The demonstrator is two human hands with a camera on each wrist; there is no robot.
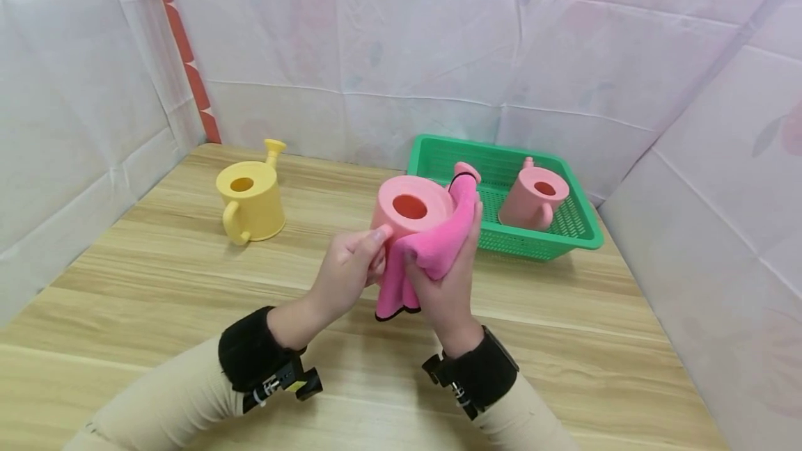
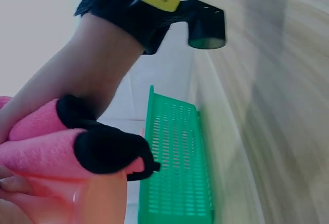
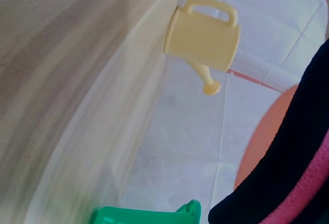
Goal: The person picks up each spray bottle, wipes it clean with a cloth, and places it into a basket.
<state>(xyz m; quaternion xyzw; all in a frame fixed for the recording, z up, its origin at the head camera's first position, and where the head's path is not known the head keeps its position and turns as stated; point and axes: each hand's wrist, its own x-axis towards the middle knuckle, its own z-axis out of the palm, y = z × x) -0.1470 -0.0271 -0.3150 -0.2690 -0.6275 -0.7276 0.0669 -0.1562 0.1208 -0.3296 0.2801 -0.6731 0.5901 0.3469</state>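
Note:
A pink watering can (image 1: 387,209) is held up over the table, its round top opening facing the head camera. My left hand (image 1: 343,268) grips it at the handle side, thumb on top. With my right hand (image 1: 447,292) I hold a bright pink cloth (image 1: 443,246) with black edging against the can's side and spout. The cloth covers much of the spout; the sprinkler head pokes out above. In the left wrist view, folds of the cloth (image 2: 46,152) lie against the can (image 2: 103,198). The right wrist view shows the cloth's black edge (image 3: 277,157) close up.
A green basket (image 1: 587,232) stands at the back right, with another pink watering can (image 1: 523,199) inside. At the back left a yellow watering can (image 1: 257,207) stands on the wooden table (image 1: 156,284). Pale sheets (image 1: 426,40) hang around the table's back and sides.

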